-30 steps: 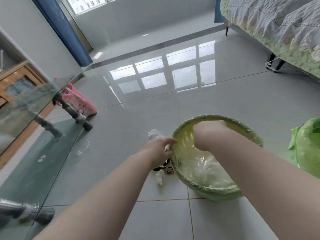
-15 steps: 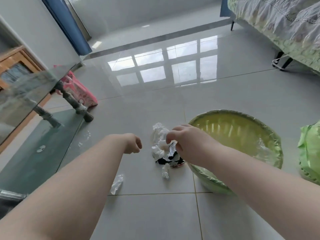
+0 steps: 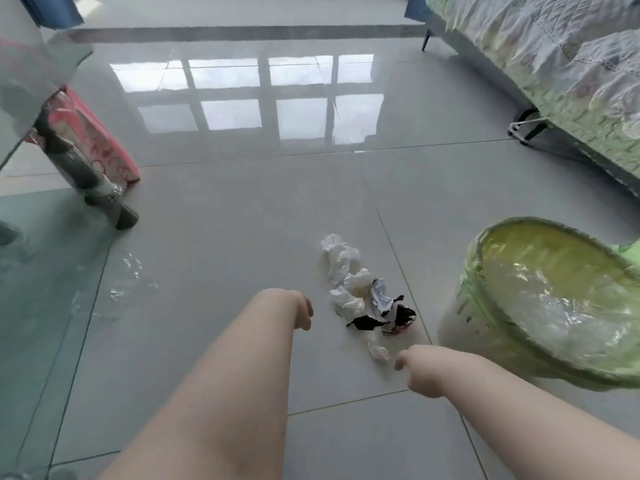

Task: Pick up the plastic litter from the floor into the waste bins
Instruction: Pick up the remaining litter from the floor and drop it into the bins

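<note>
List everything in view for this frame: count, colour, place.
waste bin: one, green-lined, floor right
litter pile: one, white, silver, black, floor centre, left of bin
small scrap: one, white, floor, near side of pile
clear film: one, transparent, floor left
glass table: one, dark legs, left edge
bag: one, pink, behind the table, left
bed: one, green-white cover, top right
left hand: one, centre, holding nothing
right hand: one, near small scrap, fingers hidden

Bright daylight, window glare on floor (image 3: 242,209), edges warped.
</note>
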